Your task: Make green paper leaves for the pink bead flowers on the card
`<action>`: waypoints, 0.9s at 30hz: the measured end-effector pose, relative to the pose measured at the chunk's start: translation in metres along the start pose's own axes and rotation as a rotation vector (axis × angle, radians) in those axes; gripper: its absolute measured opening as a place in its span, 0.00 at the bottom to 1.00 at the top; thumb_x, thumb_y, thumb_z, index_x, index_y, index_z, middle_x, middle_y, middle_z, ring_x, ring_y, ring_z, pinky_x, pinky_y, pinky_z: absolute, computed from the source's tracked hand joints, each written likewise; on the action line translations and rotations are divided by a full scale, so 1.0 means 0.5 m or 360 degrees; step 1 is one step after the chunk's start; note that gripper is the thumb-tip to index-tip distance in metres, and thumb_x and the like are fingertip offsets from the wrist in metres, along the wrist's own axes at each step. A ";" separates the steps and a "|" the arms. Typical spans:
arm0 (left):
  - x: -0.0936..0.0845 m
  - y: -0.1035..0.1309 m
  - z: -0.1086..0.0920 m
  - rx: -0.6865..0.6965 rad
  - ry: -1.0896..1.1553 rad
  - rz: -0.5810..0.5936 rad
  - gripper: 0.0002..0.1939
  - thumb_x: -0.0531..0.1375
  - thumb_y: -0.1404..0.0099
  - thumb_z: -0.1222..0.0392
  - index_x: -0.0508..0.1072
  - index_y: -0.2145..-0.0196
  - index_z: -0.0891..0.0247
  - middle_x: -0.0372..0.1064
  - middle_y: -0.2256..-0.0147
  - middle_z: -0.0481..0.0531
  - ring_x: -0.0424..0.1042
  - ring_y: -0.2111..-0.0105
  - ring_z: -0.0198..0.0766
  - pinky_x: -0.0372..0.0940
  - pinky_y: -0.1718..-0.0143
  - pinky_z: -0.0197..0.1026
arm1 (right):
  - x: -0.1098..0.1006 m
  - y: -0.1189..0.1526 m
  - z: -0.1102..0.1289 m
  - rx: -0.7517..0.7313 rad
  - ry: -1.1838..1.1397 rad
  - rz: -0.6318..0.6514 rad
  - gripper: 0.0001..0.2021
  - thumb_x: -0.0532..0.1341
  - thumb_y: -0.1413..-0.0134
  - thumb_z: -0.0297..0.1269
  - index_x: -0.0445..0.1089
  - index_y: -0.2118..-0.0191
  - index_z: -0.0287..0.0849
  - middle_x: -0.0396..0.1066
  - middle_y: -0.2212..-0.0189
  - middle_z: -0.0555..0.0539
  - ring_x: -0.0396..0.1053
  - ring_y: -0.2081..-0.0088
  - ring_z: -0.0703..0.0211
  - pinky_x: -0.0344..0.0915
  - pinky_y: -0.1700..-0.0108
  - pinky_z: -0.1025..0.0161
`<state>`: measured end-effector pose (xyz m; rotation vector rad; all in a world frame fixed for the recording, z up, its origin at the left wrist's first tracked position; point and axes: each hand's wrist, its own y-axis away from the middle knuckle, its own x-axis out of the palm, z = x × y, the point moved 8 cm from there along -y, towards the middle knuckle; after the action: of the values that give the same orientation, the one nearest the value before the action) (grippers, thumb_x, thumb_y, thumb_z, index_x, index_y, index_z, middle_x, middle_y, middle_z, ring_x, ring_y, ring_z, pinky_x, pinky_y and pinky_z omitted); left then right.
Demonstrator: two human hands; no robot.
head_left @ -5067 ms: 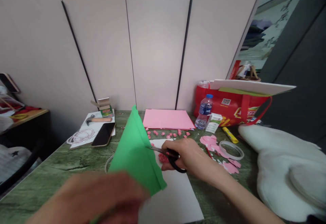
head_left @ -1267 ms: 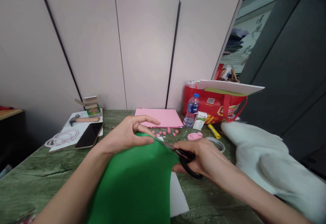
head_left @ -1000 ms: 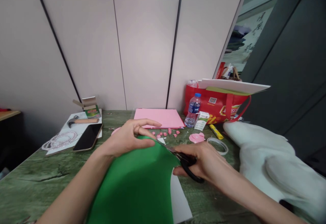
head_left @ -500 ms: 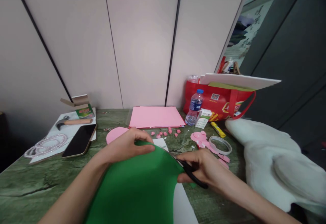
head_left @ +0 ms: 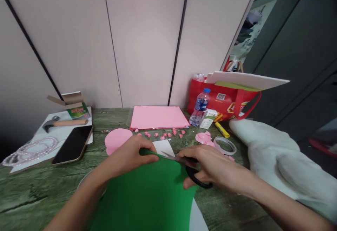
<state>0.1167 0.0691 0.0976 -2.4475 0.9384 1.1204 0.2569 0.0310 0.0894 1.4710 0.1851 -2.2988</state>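
The left hand (head_left: pixel 131 155) pinches the upper edge of the green sheet (head_left: pixel 147 196) between thumb and fingers; I judge this keeps it steady for the blades. The right hand (head_left: pixel 213 166) is curled around the handles of the scissors (head_left: pixel 168 156), whose parted blades meet that edge just beside the left fingertips. The sheet hangs over the desk's near edge, partly covering white paper (head_left: pixel 163 147).

Near the desk's far edge I see stacked pink sheets (head_left: pixel 158 117), with small pink pieces (head_left: pixel 165 135) before them, probably set back to leave working room. At the far left corner, a hammer (head_left: pixel 71 122) and phone (head_left: pixel 73 145) lie beside an open box (head_left: pixel 78 112); its green label carries characters too small for me to read.

Toward the far right corner, the red bag (head_left: pixel 199 86) shows a QR code and partial yellow lettering. The bottle (head_left: pixel 200 105) has a dark blue label, also unreadable from here.
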 end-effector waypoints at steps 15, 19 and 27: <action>-0.009 0.016 -0.023 0.0174 -0.0324 -0.0195 0.06 0.58 0.40 0.63 0.69 0.75 0.64 0.68 0.75 0.45 0.63 0.74 0.33 0.53 0.72 0.35 | -0.034 -0.021 0.033 -0.0148 0.0520 0.0003 0.14 0.57 0.65 0.21 0.70 0.69 0.44 0.68 0.78 0.53 0.63 0.75 0.63 0.50 0.73 0.68; -0.018 0.014 -0.010 0.0186 -0.0403 -0.0229 0.07 0.61 0.42 0.58 0.73 0.75 0.63 0.71 0.76 0.45 0.65 0.74 0.34 0.54 0.68 0.37 | -0.018 -0.023 0.014 -0.0100 0.0387 0.0063 0.14 0.54 0.68 0.18 0.68 0.75 0.43 0.66 0.82 0.56 0.61 0.78 0.66 0.48 0.75 0.70; -0.022 0.014 -0.007 0.0236 -0.0373 -0.0147 0.08 0.58 0.39 0.60 0.77 0.71 0.62 0.73 0.75 0.48 0.67 0.75 0.34 0.54 0.72 0.36 | -0.035 -0.016 0.027 -0.0099 0.0482 0.0117 0.06 0.64 0.60 0.27 0.69 0.72 0.44 0.71 0.78 0.54 0.67 0.74 0.63 0.48 0.76 0.69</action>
<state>0.1086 0.0670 0.1083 -2.1628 0.7978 1.2262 0.2486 0.0384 0.1100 1.7565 0.2799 -1.9854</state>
